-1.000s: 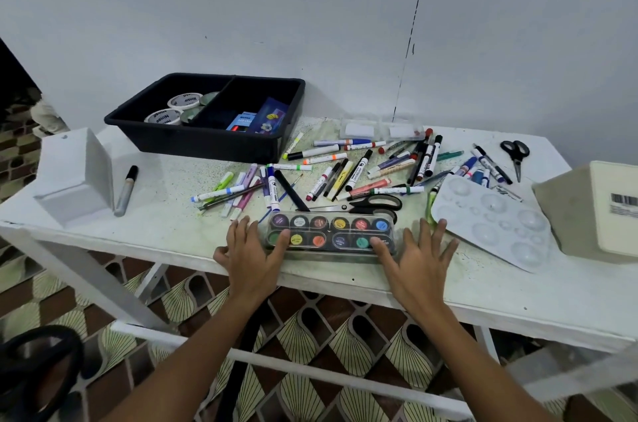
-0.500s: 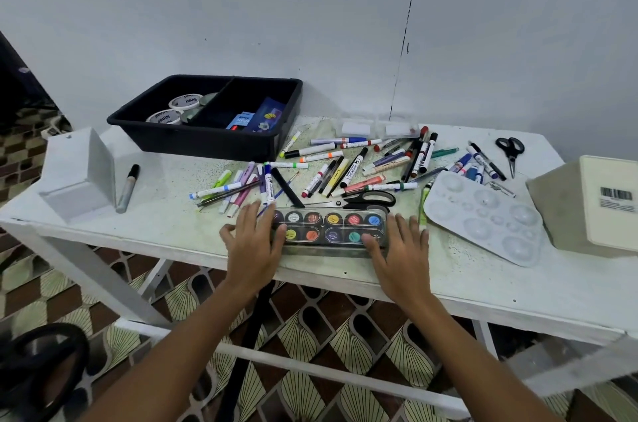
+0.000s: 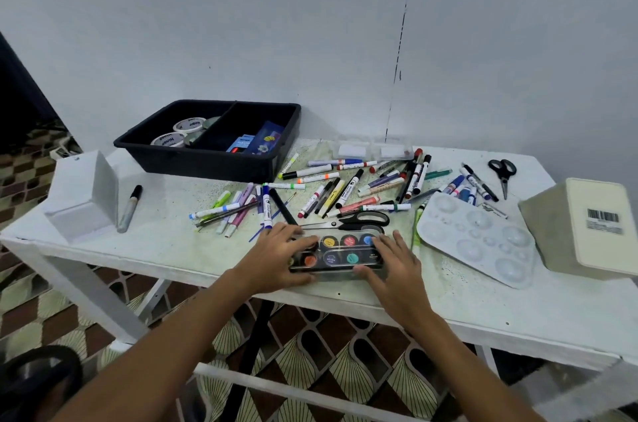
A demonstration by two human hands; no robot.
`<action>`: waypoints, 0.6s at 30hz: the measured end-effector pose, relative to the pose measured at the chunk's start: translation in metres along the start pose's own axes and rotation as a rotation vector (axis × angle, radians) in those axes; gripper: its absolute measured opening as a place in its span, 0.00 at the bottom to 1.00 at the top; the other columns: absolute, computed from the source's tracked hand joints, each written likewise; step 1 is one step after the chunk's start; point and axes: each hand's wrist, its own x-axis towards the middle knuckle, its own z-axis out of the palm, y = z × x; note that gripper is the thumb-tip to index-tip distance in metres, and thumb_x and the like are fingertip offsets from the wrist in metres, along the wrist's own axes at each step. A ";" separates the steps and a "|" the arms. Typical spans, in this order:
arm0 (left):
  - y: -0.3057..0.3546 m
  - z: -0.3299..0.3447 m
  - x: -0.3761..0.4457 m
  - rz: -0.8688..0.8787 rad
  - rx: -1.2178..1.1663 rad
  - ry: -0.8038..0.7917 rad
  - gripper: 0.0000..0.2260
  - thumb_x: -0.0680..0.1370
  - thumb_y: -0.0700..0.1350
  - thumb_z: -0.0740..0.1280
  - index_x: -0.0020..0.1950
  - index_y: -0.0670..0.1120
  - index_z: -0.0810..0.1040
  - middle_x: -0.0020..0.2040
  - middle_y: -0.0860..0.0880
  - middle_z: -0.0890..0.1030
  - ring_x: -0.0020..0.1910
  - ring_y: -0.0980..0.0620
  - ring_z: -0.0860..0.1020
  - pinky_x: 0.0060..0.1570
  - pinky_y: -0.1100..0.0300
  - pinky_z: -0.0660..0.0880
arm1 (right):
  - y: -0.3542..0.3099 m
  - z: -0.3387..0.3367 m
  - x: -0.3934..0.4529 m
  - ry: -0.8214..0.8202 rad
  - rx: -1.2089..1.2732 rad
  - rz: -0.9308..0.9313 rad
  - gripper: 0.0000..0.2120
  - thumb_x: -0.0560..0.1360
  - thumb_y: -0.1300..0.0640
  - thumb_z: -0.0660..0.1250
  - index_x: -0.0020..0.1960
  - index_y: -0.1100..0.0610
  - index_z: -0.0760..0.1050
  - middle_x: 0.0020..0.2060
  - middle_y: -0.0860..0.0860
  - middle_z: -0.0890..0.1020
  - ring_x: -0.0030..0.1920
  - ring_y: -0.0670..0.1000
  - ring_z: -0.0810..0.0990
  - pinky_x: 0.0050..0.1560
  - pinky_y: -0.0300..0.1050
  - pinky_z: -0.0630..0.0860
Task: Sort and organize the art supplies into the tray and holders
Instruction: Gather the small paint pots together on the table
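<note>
Both hands grip a watercolour paint set [image 3: 340,253] that lies flat near the front edge of the white table [image 3: 165,249]. The left hand [image 3: 276,257] covers its left end, fingers curled over the lid and thumb at the near edge; the right hand [image 3: 397,266] clasps the right end the same way, fingers on top, thumb along the near side. Round pans of yellow, red, blue, orange and green show between the hands.

Just behind the set lie large black-handled scissors [image 3: 348,222], and beyond them a loose scatter of markers [image 3: 348,183] and pens. A white mixing palette [image 3: 480,235] rests to the right, beside a cream holder [image 3: 587,228] tipped on its side with a barcode label. Small scissors [image 3: 502,173] sit at the far right. A black divided tray [image 3: 207,159] at the back left holds tape rolls [image 3: 179,131] in one compartment and blue packets in the other. A white holder [image 3: 83,197] lies on its side at the left, a grey marker [image 3: 129,209] beside it
</note>
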 end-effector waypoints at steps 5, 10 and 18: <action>0.012 -0.008 -0.002 -0.035 0.020 0.181 0.34 0.70 0.68 0.60 0.70 0.50 0.72 0.61 0.44 0.75 0.60 0.45 0.72 0.53 0.45 0.72 | -0.015 -0.019 0.016 0.013 0.255 0.044 0.32 0.75 0.43 0.68 0.75 0.54 0.64 0.75 0.50 0.62 0.77 0.47 0.52 0.75 0.54 0.57; 0.016 -0.031 0.007 -0.244 -0.010 0.303 0.37 0.68 0.71 0.58 0.71 0.51 0.71 0.63 0.46 0.73 0.61 0.45 0.69 0.56 0.48 0.68 | -0.057 -0.026 0.045 0.104 0.582 0.135 0.27 0.78 0.48 0.66 0.75 0.44 0.63 0.75 0.52 0.62 0.75 0.47 0.57 0.71 0.46 0.64; -0.018 -0.071 0.039 -0.499 -0.057 0.401 0.33 0.71 0.65 0.67 0.73 0.55 0.66 0.65 0.47 0.70 0.63 0.46 0.64 0.57 0.51 0.62 | -0.134 0.002 0.118 -0.159 1.073 0.260 0.30 0.81 0.52 0.61 0.75 0.35 0.50 0.64 0.51 0.76 0.51 0.53 0.83 0.43 0.52 0.82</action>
